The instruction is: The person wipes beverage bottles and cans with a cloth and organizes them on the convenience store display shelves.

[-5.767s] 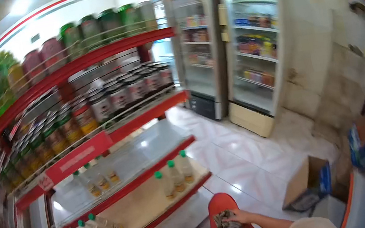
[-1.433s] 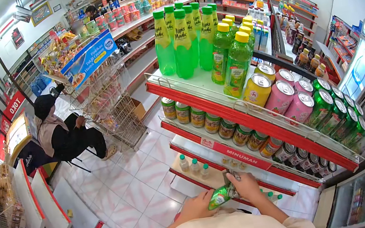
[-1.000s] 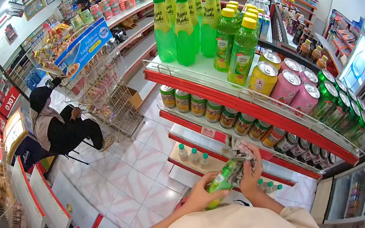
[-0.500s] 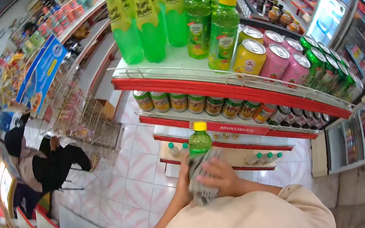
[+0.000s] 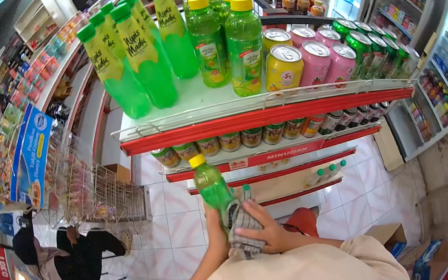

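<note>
A green drink bottle (image 5: 212,187) with a yellow cap is held tilted in front of my chest, its top leaning left. My left hand (image 5: 215,229) is closed around its lower left side, partly hidden behind it. In my right hand (image 5: 264,229) is a grey striped cloth (image 5: 244,236), pressed against the lower part of the bottle. The cloth hides the bottle's base. Similar yellow-capped bottles (image 5: 245,48) stand on the top shelf ahead, beside taller green bottles (image 5: 149,75).
Yellow, pink and green cans (image 5: 284,66) line the right of the top shelf (image 5: 267,118). More cans (image 5: 230,141) stand one level down. A wire rack (image 5: 118,195) and a seated person (image 5: 57,254) are on the left, fridges (image 5: 433,89) on the right. Cardboard boxes (image 5: 385,234) lie low right.
My view has turned, and the shelf appears further left and more level. The bottle has tipped further left, with the cloth now lower on it. My hands stay on bottle and cloth.
</note>
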`<state>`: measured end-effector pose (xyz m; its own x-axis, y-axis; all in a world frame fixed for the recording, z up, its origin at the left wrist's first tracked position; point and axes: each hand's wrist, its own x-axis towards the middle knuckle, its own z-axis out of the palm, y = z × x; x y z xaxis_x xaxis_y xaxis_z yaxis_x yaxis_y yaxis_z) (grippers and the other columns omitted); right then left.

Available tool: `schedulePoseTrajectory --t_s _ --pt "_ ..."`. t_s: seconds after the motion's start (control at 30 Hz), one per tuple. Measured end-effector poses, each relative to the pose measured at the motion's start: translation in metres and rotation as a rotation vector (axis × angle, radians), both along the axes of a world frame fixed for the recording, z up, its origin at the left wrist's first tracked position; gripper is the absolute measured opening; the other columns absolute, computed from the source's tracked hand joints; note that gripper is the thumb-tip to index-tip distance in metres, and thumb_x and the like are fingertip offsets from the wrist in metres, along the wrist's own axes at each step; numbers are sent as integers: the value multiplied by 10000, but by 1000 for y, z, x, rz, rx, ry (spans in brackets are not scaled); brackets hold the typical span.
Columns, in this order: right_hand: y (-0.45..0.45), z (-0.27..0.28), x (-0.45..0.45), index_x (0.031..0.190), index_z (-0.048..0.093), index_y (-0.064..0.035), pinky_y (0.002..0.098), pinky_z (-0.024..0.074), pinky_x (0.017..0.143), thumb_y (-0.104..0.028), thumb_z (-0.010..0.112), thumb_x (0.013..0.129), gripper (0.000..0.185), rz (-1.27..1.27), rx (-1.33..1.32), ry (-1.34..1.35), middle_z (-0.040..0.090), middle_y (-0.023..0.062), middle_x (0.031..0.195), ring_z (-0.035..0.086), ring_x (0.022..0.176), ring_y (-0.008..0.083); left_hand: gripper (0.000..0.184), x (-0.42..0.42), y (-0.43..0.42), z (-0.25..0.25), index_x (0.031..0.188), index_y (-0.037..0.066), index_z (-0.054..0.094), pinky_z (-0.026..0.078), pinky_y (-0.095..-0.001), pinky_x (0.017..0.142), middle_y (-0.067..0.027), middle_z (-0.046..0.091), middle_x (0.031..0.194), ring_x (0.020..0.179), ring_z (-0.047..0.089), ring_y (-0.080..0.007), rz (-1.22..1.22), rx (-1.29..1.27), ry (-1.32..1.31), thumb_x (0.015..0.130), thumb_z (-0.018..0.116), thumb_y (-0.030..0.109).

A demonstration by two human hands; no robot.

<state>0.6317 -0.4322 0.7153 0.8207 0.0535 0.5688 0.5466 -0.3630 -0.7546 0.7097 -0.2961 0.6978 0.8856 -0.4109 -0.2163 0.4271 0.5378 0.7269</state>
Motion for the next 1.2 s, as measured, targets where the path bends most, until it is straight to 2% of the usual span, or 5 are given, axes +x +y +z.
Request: schedulePoseTrajectory --t_s 0.2,0.33,0.53,0.67,1.2 --pt "4 -69 -5 1350 341 -98 387 262 1055 -158 652 815 622 8 589 471 416 144 1322 386 1234 249 794 -10 -4 16 1242 59 443 366 -396 862 -95 517 1016 896 488 -253 83 776 -1193 557 780 278" --pt "3 -89 -17 1390 213 -58 343 310 1027 -240 630 850 706 48 309 482 491 87 1255 466 1152 186 718 -2 -4 25 1075 81 499 262 -403 782 -78 544 911 856 496 -242 34 750 -1566 500 804 382" --pt "20 -9 -17 1363 295 -35 328 346 985 -252 605 871 620 -103 1155 975 504 82 1237 473 1124 160 643 79 -32 114 1104 26 467 409 -399 720 -110 546 923 859 542 -285 518 282 -1874 613 778 304" --pt "18 24 -28 1168 526 -16 323 441 829 -274 592 877 395 -185 1041 757 596 62 1070 548 948 156 688 98 -67 200 1250 57 282 457 -389 778 -162 481 1073 958 527 -265 457 46 -1146 706 704 64" --pt "-1 -29 -51 1027 580 39 276 468 726 -399 583 867 467 -508 1101 768 629 75 917 579 796 129 828 164 -102 206 1400 38 86 247 -354 1037 -236 286 1367 1227 354 -288 524 522 -1244 817 655 187"
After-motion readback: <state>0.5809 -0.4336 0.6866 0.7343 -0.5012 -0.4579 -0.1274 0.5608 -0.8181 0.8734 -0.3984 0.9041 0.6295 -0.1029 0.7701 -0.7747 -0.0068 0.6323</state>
